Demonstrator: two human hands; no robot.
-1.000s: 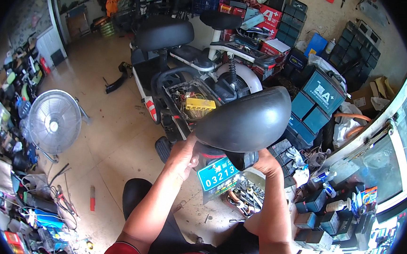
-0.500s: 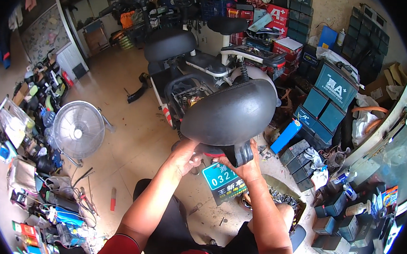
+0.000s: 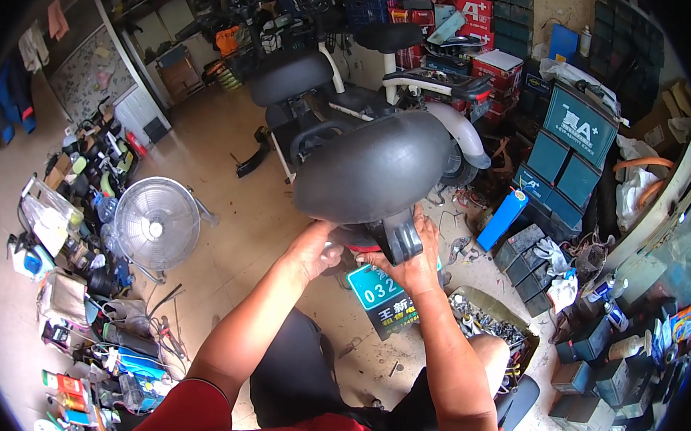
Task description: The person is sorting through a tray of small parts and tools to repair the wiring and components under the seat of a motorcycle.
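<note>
Across the tan floor (image 3: 236, 228), small dark scraps scattered, dusty near the feet. Black seat (image 3: 377, 166) is front and centre, ahead of parked scooters. Hands apart: left hand (image 3: 313, 249) at the seat's lower left edge, fingers partly hidden, can't tell if it grips; right hand (image 3: 416, 262) clamped on the dark bracket (image 3: 400, 237) under its right end. Teal plate (image 3: 373, 285) below. Right: tray of hardware (image 3: 499, 313), blue pack (image 3: 502, 220), stacked teal batteries (image 3: 574, 127). Left: round fan (image 3: 157, 222), clutter strip. Red cartons (image 3: 496, 72) at back.
</note>
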